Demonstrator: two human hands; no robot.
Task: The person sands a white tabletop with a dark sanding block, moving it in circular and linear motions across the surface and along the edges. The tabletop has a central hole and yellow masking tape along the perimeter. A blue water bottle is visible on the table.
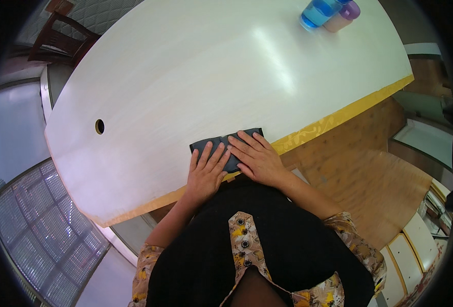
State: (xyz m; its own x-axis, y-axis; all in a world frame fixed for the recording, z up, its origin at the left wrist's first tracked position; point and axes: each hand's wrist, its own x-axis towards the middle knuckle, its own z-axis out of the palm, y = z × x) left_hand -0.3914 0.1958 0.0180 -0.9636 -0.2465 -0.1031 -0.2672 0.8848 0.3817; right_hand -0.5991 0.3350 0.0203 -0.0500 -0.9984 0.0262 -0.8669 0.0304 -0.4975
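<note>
A dark grey, flat folded piece that looks like cloth (217, 141), with black side edges, lies at the near edge of the white table (185, 77). My left hand (206, 171) rests flat on its left half, fingers stretched out and pointing away from me. On the right half lies my right hand (257, 156), its fingers spread and slanting toward the far left. Both palms cover much of the piece, so its near part is mostly hidden. Neither hand grips anything.
A blue bottle (318, 14) and a pink bottle with a purple cap (342, 18) stand at the table's far right. A round hole (99, 126) pierces the tabletop on the left. Beyond the far left edge is a dark wooden chair (62, 41). Yellow trim (339, 113) runs along the near edge.
</note>
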